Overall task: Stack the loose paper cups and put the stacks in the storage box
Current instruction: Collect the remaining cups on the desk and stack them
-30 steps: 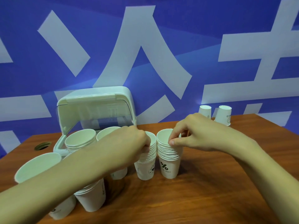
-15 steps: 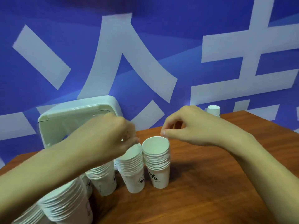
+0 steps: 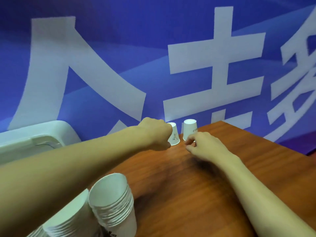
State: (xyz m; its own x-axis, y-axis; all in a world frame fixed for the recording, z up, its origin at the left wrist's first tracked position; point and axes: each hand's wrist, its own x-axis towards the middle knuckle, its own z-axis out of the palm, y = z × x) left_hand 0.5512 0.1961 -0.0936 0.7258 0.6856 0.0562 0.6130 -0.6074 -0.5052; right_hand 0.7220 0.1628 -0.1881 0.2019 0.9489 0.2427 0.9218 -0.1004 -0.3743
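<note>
Two loose paper cups stand upside down, axes upright, side by side at the far edge of the desk. The figured cup is touched on its left side by the left hand; its fingers are hidden, so their state cannot be told. The lettered cup is met at its rim by the right hand, fingers curled, but a pinch cannot be confirmed. The cup stacks and the storage box are set well apart, nearer left.
</note>
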